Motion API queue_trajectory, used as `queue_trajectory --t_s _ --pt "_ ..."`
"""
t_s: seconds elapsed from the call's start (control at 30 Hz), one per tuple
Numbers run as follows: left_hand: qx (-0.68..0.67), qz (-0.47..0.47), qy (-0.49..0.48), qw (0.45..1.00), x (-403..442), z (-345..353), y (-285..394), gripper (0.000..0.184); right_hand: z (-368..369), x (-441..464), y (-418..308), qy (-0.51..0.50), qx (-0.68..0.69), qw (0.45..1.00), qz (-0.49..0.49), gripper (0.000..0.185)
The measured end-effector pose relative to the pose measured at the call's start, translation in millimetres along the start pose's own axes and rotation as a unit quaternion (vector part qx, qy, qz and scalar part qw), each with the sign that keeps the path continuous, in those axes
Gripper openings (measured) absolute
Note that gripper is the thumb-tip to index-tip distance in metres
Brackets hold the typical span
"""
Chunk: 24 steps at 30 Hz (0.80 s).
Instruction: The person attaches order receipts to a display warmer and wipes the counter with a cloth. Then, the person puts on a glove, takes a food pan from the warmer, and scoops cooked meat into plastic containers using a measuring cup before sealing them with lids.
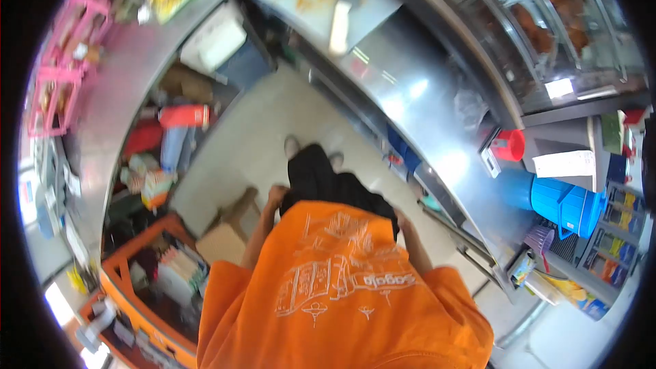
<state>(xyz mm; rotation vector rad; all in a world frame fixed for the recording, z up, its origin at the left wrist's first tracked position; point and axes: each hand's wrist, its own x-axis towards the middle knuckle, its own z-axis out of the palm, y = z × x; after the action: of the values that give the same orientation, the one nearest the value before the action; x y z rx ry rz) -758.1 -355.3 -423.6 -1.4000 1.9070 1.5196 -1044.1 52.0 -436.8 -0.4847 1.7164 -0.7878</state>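
I look down on an orange shirt [342,280] with white line prints, and below its hem black cloth [324,178] spreads over the legs. At the cloth's left edge my left hand [277,196] is closed, fingers curled against it. My right hand [404,224] is at the opposite edge, partly hidden by the shirt, where the cloth stretches out to it and the fingers look closed on it. Whether the cloth is an apron or trousers I cannot tell. Shoe tips show on the pale floor [263,113] beyond.
A steel counter [410,106] runs along the right, bearing a knife-like tool with a pale handle [339,24]. Beyond are a red cup [509,145], a blue water jug [567,205] and a glass case [547,20]. Pink baskets [58,96] and an orange-framed cabinet [137,253] stand left.
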Motion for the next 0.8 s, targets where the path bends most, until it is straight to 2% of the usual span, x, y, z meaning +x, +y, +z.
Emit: queue_trajectory --t_s 0.07,0.1,0.13,0.17,0.2,0.23,0.27,0.3,0.33,0.37,0.4,0.47,0.53,0.6,0.67,0.73,0.8 --pt "0.182 0.115 -0.061 0.975 30 -7 -4 0.034 15 -31 -22 0.039 0.168 0.983 0.066 0.051" --pt "0.178 0.122 -0.044 0.975 39 -12 10 0.035 23 -37 -12 0.027 0.147 0.984 0.098 0.051" --pt "0.174 0.131 -0.027 0.976 51 -20 28 0.037 15 -41 -35 0.030 0.100 0.994 0.035 0.050" --pt "0.293 0.177 -0.009 0.939 57 -30 60 0.039 7 -44 -53 0.039 0.049 0.998 -0.030 0.050" --pt "0.258 0.193 -0.006 0.947 61 -44 89 0.040 -1 -48 -70 0.055 -0.001 0.994 -0.091 0.051" --pt "0.201 0.075 -0.110 0.971 36 -69 158 0.039 -16 -46 -99 0.022 -0.091 0.992 -0.090 0.046" --pt "0.188 0.090 -0.162 0.965 27 -88 201 0.037 -28 -61 -144 -0.011 -0.181 0.980 -0.081 0.041" --pt "0.175 0.100 -0.216 0.955 24 -103 234 0.036 -40 -66 -193 -0.025 -0.056 0.996 0.059 0.035" --pt "0.202 0.120 -0.256 0.938 26 -114 265 0.036 -52 -65 -233 -0.043 0.074 0.977 0.193 0.029" --pt "0.227 0.132 -0.297 0.918 26 -122 290 0.036 -63 -62 -246 -0.062 0.082 0.991 0.089 0.018" --pt "0.269 0.153 -0.319 0.896 26 -129 315 0.037 -71 -62 -280 -0.039 0.070 0.996 0.044 0.016" --pt "0.348 0.183 -0.359 0.847 21 -140 366 0.040 -102 -68 -377 0.002 0.044 0.998 -0.042 0.012" --pt "0.331 0.195 -0.393 0.836 9 -150 410 0.043 -132 -70 -440 0.066 -0.033 0.991 -0.113 0.010" --pt "0.322 0.195 -0.426 0.823 -5 -162 449 0.046 -161 -82 -512 0.162 -0.095 0.970 -0.157 0.016" --pt "0.319 0.189 -0.453 0.811 -15 -182 484 0.047 -187 -100 -581 0.278 -0.225 0.890 -0.284 0.017" --pt "0.297 0.203 -0.473 0.804 -12 -208 507 0.046 -212 -116 -644 0.359 -0.244 0.833 -0.342 0.012" --pt "0.277 0.222 -0.485 0.799 -11 -239 527 0.045 -236 -129 -700 0.466 -0.286 0.740 -0.391 0.013"
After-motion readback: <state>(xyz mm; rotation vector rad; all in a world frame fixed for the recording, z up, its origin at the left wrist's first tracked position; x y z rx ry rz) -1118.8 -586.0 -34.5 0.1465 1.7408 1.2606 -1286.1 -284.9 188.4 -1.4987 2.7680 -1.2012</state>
